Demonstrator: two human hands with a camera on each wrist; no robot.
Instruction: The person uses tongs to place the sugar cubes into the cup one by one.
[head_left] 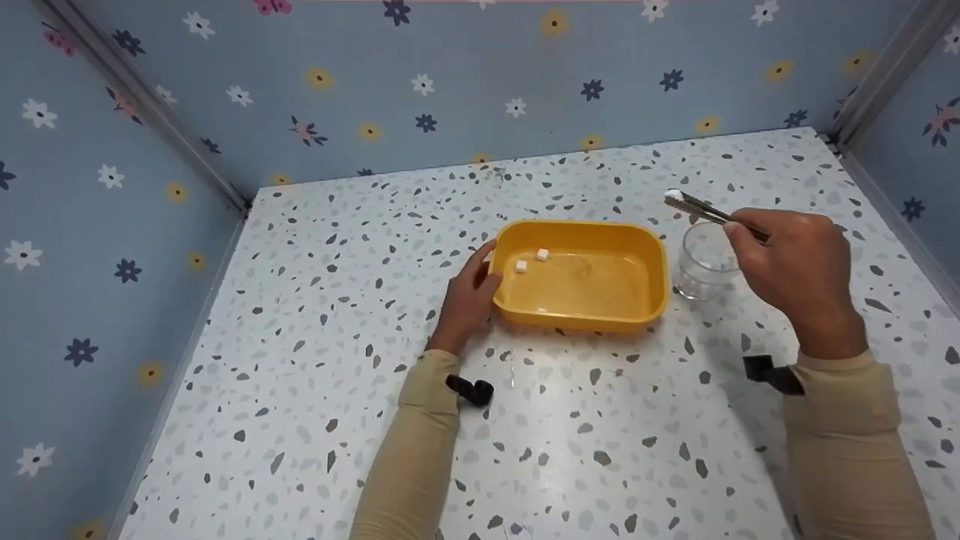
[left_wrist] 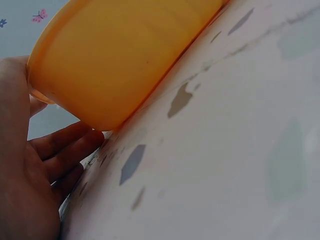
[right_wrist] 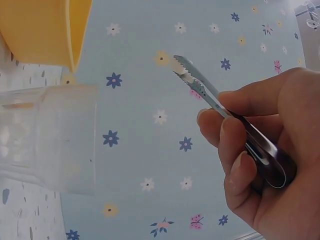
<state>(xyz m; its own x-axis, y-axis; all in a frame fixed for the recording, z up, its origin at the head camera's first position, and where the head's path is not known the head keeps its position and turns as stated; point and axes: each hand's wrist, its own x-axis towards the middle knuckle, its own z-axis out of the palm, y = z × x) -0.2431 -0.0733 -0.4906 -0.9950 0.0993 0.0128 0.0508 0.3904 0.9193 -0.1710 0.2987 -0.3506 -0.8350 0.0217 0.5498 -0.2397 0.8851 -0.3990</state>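
Observation:
My left hand (head_left: 466, 300) grips the left end of a yellow plastic tub (head_left: 592, 321), thumb at the rim and fingers against the outer wall. Two small white cubes (head_left: 521, 266) lie inside the tub near that end. Raised above a clear glass (head_left: 696, 281), my right hand (head_left: 799, 262) holds small metal tongs (right_wrist: 257, 137) between thumb and curled fingers. The toothed tips pinch a white cube (right_wrist: 178, 67). The glass stands upright just right of the tub; pale shapes show through its lower part in the right wrist view, too blurred to tell.
A speckled white table (head_left: 337, 360) carries the tub and glass. Flower-patterned blue panels (head_left: 465, 82) rise behind it and along both sides, with metal strips (head_left: 150, 105) at the corners.

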